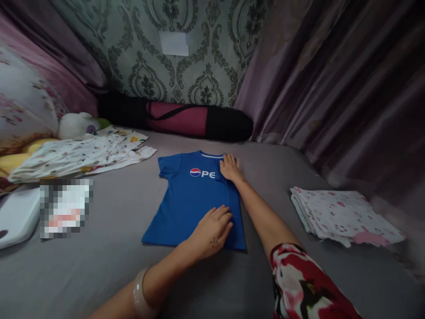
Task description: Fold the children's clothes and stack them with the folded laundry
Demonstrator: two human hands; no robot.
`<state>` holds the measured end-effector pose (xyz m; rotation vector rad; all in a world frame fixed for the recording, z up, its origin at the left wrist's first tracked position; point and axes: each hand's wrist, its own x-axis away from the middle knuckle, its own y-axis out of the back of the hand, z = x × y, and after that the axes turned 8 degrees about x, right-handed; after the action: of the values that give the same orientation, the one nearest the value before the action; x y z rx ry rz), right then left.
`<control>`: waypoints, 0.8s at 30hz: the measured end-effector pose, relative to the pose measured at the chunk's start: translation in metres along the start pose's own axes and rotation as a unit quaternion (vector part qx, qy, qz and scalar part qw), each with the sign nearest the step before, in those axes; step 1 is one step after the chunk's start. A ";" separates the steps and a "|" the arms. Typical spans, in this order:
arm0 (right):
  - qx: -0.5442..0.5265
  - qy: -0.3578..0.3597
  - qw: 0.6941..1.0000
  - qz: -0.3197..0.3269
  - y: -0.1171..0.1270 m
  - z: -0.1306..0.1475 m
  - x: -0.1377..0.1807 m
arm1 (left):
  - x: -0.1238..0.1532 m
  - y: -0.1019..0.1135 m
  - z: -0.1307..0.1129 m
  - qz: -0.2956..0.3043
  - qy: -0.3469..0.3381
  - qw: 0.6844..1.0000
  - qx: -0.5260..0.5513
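Note:
A blue short-sleeved T-shirt [186, 199] lies front up on the grey bed, with a round red, white and blue logo and the letters "PE" on its chest. Its left sleeve is spread out, while the right side looks folded inward and covers part of the print. My right hand [231, 168] rests on the shirt's right shoulder beside the collar, fingers apart. Lower down, my left hand [212, 230] lies on the right half of the shirt, its fingers stretched out and close together. Neither hand visibly grasps the cloth.
Folded patterned white cloths [345, 217] lie to the right. A spotted white garment [83, 155], a plush toy [78, 125] and a white object [20, 217] are on the left, near a blurred-out item [66, 208]. A long black and maroon bag [179, 118] lies along the wall.

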<state>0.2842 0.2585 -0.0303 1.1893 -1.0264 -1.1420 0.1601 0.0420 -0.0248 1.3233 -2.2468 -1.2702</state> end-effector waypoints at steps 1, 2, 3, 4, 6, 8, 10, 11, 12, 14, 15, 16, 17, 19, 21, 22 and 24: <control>0.004 0.028 1.000 -0.007 0.000 0.003 0.003 | -0.001 0.002 0.005 -0.035 0.016 0.999 0.001; 0.007 0.052 0.999 -0.010 -0.002 0.008 0.006 | -0.002 0.003 0.011 -0.068 0.028 0.997 -0.001; 0.009 0.065 0.998 -0.008 -0.005 0.012 0.009 | -0.003 0.004 0.017 -0.095 0.037 0.995 -0.005; 0.010 0.067 0.998 -0.006 -0.009 0.017 0.011 | -0.003 0.004 0.023 -0.116 0.042 0.992 -0.009; 0.010 0.052 0.999 -0.011 -0.016 0.024 0.015 | -0.003 0.005 0.034 -0.138 0.047 0.989 -0.019; 0.006 0.038 0.999 -0.019 -0.021 0.028 0.017 | -0.002 0.006 0.042 -0.144 0.051 0.988 -0.027; -0.001 0.033 0.999 -0.031 -0.023 0.029 0.016 | -0.002 0.008 0.045 -0.145 0.055 0.987 -0.032; -0.007 0.032 0.999 -0.038 -0.022 0.029 0.015 | -0.002 0.010 0.045 -0.145 0.057 0.987 -0.034; -0.016 0.034 0.999 -0.040 -0.019 0.027 0.014 | -0.002 0.011 0.045 -0.145 0.059 0.987 -0.034; -0.048 0.046 0.998 -0.020 -0.013 0.021 0.012 | -0.002 0.015 0.043 -0.140 0.064 0.988 -0.028; -0.070 0.052 0.996 -0.002 -0.009 0.017 0.013 | -0.001 0.017 0.042 -0.137 0.068 0.988 -0.023; -0.090 0.057 0.994 0.015 -0.005 0.012 0.016 | -0.001 0.020 0.041 -0.134 0.073 0.988 -0.019; -0.105 0.062 0.992 0.025 -0.003 0.006 0.021 | -0.001 0.022 0.040 -0.131 0.081 0.988 -0.016; -0.103 0.063 0.992 0.022 -0.001 -0.004 0.038 | 0.000 0.026 0.038 -0.125 0.105 0.986 -0.015; -0.069 0.055 0.996 0.011 -0.004 -0.010 0.061 | 0.000 0.029 0.035 -0.112 0.135 0.984 -0.017; -0.050 0.048 0.998 0.006 -0.007 -0.011 0.071 | 0.000 0.030 0.034 -0.105 0.147 0.983 -0.020; -0.016 0.033 0.999 -0.005 -0.012 -0.010 0.086 | -0.001 0.031 0.033 -0.091 0.163 0.982 -0.027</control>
<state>0.3054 0.1747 -0.0434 1.1994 -0.9496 -1.1171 0.1235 0.0678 -0.0202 1.6145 -1.8928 -1.0662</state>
